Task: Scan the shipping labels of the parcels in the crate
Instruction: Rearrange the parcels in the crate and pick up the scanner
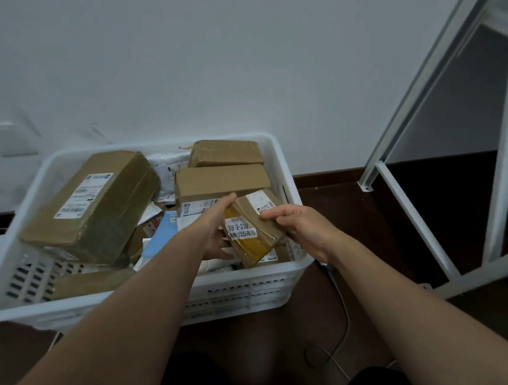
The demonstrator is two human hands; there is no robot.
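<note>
A white plastic crate [246, 289] on the dark floor is full of cardboard parcels and mailers. Both hands hold a small brown parcel [252, 248] with yellow tape, tilted over the crate's right front corner. Its white label [240, 227] reads 78-3-330 and faces me. My left hand [215, 227] grips the parcel's left side, thumb on top. Fingers of my right hand [296, 222] pinch its right edge. A big box with a shipping label [93, 207] lies tilted at the crate's left. No scanner is in view.
Two more brown boxes [223, 176] sit at the back of the crate, with a blue mailer [160, 235] and white bags between. A white metal frame [435, 221] stands at the right. A cable [343, 323] runs across the floor. The wall is just behind.
</note>
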